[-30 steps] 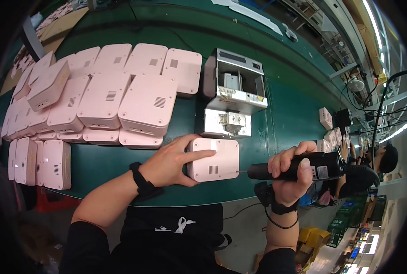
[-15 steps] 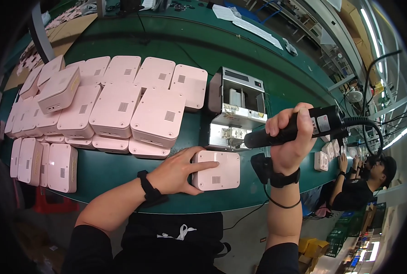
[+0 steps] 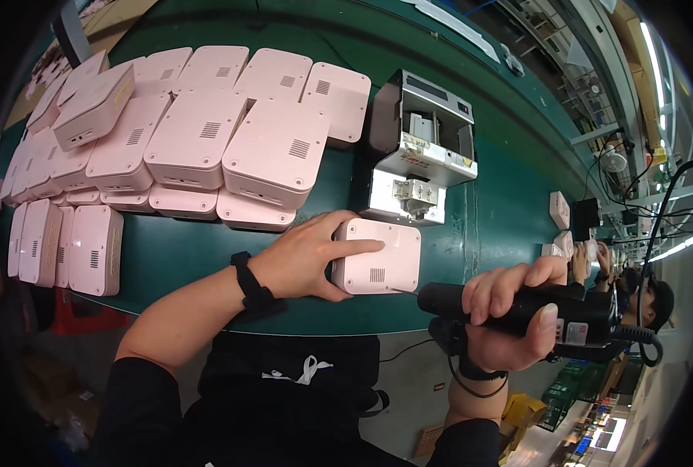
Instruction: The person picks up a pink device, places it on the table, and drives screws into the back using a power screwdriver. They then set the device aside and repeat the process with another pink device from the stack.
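A pale pink plastic housing (image 3: 391, 258) with a small vent grille and corner screw holes lies at the bench's near edge. My left hand (image 3: 303, 255) grips its left side, index finger stretched across the top and thumb at the near left corner. My right hand (image 3: 515, 313), fingers wrapped round a black corded electric screwdriver (image 3: 568, 319), is just right of the housing. The screwdriver lies nearly level, its thin bit reaching the housing's near edge; whether the bit sits in a hole I cannot tell.
Behind the housing stands a silver and black screw feeder (image 3: 420, 148). Stacks of similar pink housings (image 3: 191, 140) fill the green bench (image 3: 175, 257) at left. A co-worker (image 3: 650, 303) sits at far right near more pink housings (image 3: 559, 208). The screwdriver's cord (image 3: 640, 335) loops at right.
My right hand has brought the screwdriver down from beside the screw feeder to the housing's near edge. My left hand keeps its hold. The view has shifted, so the bench appears higher.
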Demonstrator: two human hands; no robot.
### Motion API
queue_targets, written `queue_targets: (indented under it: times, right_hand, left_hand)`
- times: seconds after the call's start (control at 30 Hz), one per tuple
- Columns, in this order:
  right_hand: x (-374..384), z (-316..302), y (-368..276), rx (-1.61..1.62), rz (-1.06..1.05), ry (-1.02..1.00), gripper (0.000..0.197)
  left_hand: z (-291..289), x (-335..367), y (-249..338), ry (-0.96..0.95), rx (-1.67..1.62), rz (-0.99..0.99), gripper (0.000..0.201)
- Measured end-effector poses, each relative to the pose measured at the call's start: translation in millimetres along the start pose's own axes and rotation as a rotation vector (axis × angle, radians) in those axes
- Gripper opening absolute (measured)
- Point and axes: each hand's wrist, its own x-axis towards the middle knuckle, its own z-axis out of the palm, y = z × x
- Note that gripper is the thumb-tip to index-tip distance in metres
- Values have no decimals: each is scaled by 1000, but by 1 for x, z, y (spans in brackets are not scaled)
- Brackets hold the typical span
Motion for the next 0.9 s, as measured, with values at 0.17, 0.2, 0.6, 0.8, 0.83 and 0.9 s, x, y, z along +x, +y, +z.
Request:
queue_targets:
  times: [0.17, 0.2, 0.6, 0.8, 0.83, 0.9]
  right_hand:
    - [-11, -5, 18, 1, 40, -10, 41]
    - [-12, -4, 19, 3, 36, 5, 41]
    - [2, -3, 16, 21, -3, -73, 39]
    - [61, -4, 16, 74, -168, 31, 29]
    - [70, -5, 21, 48, -152, 73, 28]
    - [83, -6, 30, 3, -112, 148, 26]
  left_hand:
    - [3, 1, 0, 3, 3, 4, 83]
    - [3, 0, -1, 3, 15, 11, 84]
    - [0, 0, 0, -6, 30, -12, 87]
    - [0, 2, 4, -13, 12, 0, 84]
    - [0, 1, 4, -18, 16, -1, 84]
    - [0, -1, 3, -13, 28, -9, 83]
